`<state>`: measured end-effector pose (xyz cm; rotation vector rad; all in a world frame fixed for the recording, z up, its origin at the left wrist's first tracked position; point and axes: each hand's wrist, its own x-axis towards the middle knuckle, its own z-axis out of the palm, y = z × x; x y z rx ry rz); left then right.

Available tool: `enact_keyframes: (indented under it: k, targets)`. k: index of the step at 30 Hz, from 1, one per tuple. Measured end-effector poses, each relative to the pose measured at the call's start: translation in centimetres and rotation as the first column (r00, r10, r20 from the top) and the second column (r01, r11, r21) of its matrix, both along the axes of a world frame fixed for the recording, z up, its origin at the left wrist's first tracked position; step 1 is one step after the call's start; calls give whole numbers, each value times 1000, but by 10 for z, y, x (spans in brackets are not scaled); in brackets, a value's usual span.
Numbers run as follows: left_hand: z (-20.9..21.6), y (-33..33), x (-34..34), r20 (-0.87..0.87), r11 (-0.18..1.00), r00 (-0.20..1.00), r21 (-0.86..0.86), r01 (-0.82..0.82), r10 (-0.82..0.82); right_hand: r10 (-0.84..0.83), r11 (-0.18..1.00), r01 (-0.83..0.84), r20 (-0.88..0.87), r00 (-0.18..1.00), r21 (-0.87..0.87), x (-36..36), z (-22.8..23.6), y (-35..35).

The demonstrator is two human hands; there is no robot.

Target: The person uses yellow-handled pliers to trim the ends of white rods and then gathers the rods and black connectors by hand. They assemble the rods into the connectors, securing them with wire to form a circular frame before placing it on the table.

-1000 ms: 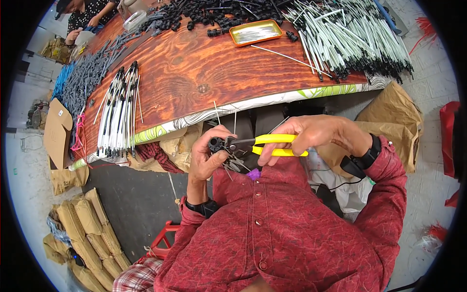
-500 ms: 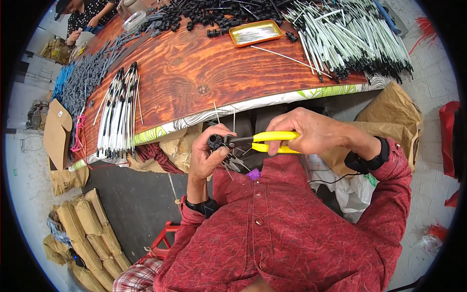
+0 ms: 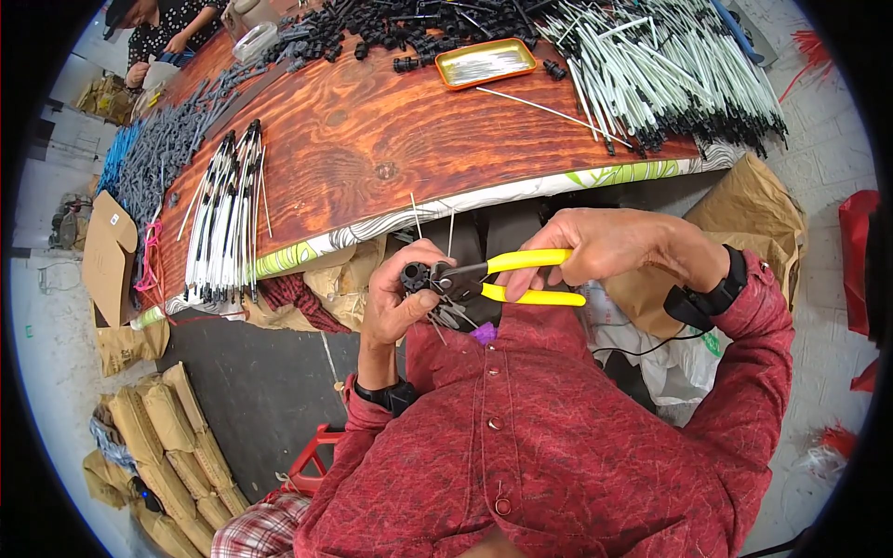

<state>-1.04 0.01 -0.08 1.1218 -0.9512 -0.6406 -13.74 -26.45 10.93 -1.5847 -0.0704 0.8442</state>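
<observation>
My left hand (image 3: 383,302) is closed around a black plastic hub (image 3: 413,275), a round ribbed piece with a hollow end. Several thin pale rods stick out from it, some up past my fingers and others down toward my lap. In my right hand (image 3: 609,246) is a pair of pliers with yellow handles (image 3: 532,260). Their dark jaws reach to the hub's right side, close to my left thumb. The handles are spread apart, with fingers between them. Exactly what the jaws touch is too small to make out.
On the wooden table (image 3: 372,139) lie white rods with black ends (image 3: 670,74), a smaller rod bundle (image 3: 226,214), grey plastic parts (image 3: 172,153) and a yellow-rimmed tray (image 3: 488,65) of thin pins. Another person (image 3: 177,33) sits at far left. A brown paper bag (image 3: 744,209) stands right.
The pliers' yellow handles have spread wider, the lower one swinging down and right. My right hand has shifted slightly right. My left hand keeps its hold on the hub.
</observation>
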Motion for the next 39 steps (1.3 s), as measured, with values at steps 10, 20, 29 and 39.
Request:
enact_keyframes:
  k: [10, 20, 29, 39]
  targets:
    - [2, 2, 0, -23, 998, 997, 23, -67, 67, -42, 999, 43, 31, 999, -22, -1, 3, 7]
    - [4, -3, -5, 31, 982, 985, 77, -173, 171, -61, 998, 61, 48, 997, -14, -8, -2, 12]
    - [2, 0, -1, -21, 994, 994, 40, -106, 107, -40, 999, 35, 130, 991, 42, -8, -7, 15]
    - [-5, -2, -3, -23, 981, 981, 26, -191, 192, -141, 977, 171, 212, 967, -128, -12, -1, 29]
